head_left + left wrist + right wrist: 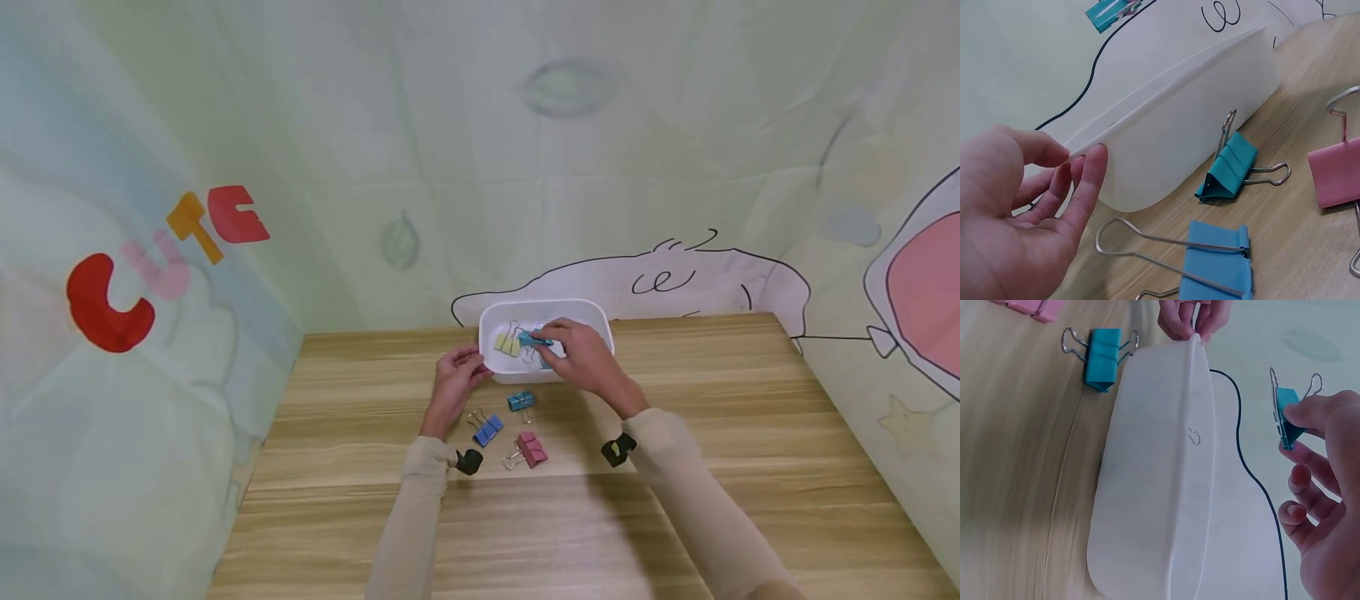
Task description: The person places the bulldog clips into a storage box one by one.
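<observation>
My right hand (585, 354) pinches a teal binder clip (1288, 415) between thumb and fingers, above the white plastic tub (489, 321). With thumb and fingertips my left hand (1035, 194) grips the tub's near left rim. Inside the tub lie a yellow binder clip (507, 344) and a teal one, the latter partly hidden by my right hand. On the table just in front of the tub are another teal binder clip (1232, 165), a blue binder clip (1216, 259) and a pink binder clip (532, 448).
The wooden table (337, 517) ends at a printed curtain (360, 167) directly behind the tub. Each wrist wears a black strap mount, such as the right one (618, 449).
</observation>
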`<action>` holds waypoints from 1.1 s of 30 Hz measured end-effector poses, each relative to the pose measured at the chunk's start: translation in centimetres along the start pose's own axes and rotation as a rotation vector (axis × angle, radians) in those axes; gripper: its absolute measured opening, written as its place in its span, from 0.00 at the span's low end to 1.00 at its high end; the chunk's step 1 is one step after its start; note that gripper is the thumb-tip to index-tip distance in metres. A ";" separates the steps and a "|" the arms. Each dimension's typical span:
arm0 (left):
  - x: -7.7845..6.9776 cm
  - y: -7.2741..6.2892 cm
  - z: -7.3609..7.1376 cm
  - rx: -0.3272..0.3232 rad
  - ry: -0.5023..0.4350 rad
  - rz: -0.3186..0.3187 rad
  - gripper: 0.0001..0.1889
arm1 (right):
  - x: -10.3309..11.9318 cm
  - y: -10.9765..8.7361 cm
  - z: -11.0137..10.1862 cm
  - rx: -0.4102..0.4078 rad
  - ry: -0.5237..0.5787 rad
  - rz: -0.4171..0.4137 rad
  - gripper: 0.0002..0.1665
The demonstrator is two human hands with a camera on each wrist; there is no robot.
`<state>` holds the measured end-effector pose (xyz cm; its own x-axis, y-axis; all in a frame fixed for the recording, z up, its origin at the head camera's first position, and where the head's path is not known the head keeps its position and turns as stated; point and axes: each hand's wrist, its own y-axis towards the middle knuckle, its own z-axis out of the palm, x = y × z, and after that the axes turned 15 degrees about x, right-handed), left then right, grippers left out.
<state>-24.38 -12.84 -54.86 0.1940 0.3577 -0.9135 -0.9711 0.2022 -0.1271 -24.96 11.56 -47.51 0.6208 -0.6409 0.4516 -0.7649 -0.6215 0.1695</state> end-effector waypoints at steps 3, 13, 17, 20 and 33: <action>0.1 0.0 0.0 -0.003 0.000 0.004 0.19 | 0.0 0.3 0.1 -0.014 0.000 0.030 0.17; 0.1 0.0 0.2 -0.007 0.004 0.012 0.18 | -0.6 -0.6 1.2 0.040 0.005 0.141 0.38; 0.0 0.0 0.1 -0.022 0.002 0.005 0.17 | -0.8 -1.0 1.0 0.041 0.015 0.134 0.39; 0.1 0.2 0.0 -0.017 0.003 0.003 0.18 | -0.8 -1.1 0.8 0.035 0.019 0.126 0.39; 0.0 0.1 0.1 -0.010 0.004 0.017 0.19 | 0.5 -1.7 0.6 0.072 0.059 0.079 0.38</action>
<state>-24.47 -12.74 -54.86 0.1767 0.3574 -0.9171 -0.9756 0.1868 -0.1151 -23.23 12.00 -48.09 0.5466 -0.6626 0.5120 -0.7951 -0.6025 0.0692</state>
